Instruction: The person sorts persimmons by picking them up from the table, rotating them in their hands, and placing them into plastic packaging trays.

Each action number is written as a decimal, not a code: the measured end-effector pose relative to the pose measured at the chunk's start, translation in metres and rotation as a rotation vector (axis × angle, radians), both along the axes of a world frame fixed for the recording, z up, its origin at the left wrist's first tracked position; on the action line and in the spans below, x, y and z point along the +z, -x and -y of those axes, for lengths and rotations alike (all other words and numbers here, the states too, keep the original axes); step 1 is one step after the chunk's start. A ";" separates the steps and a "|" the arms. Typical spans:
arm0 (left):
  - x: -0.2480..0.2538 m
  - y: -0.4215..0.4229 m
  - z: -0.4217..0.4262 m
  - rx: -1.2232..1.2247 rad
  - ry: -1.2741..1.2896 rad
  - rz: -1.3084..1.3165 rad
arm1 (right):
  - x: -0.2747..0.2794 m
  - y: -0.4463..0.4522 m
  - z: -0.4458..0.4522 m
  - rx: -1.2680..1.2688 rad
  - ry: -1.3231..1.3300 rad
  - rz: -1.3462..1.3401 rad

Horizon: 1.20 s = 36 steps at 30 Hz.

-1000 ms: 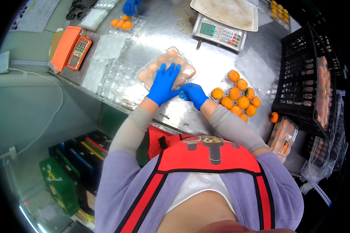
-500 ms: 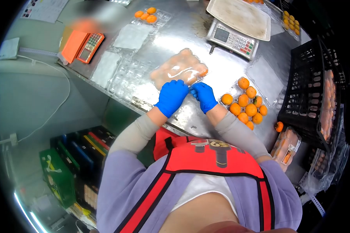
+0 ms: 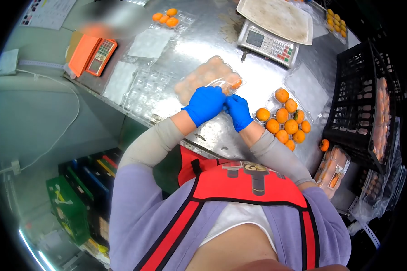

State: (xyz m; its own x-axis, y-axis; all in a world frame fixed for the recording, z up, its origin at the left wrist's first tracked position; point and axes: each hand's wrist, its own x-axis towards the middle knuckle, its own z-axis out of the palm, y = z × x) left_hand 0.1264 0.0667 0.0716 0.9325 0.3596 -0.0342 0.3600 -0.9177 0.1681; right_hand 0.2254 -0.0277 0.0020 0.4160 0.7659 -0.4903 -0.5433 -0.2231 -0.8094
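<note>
Blue-gloved, my left hand [image 3: 205,105] and right hand [image 3: 238,110] come together in the head view at the near rim of the clear pack [image 3: 205,77], by its right end. The pack lies flat on the metal table [image 3: 217,135], just beyond my knuckles. The fingers of both hands are curled inward; whether they pinch the rim or merely rest against it, I cannot tell. Loose-lidded fruit [image 3: 282,115] sits near my right hand, the scale [image 3: 269,49] farther off. To handle this rim well, I'd judge, keep fingertips on plastic alone, press evenly, spare the contents, and brace against sliding.
</note>
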 end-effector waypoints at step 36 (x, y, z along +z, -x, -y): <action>0.009 -0.006 -0.045 -0.053 0.122 -0.088 | 0.010 -0.004 -0.022 0.080 0.003 -0.043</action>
State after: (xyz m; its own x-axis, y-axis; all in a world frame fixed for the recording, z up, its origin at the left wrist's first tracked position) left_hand 0.1322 0.1112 0.0808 0.9414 0.2984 -0.1571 0.3302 -0.9103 0.2496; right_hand 0.2294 -0.0056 0.0123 0.3321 0.7944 -0.5086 -0.5580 -0.2692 -0.7850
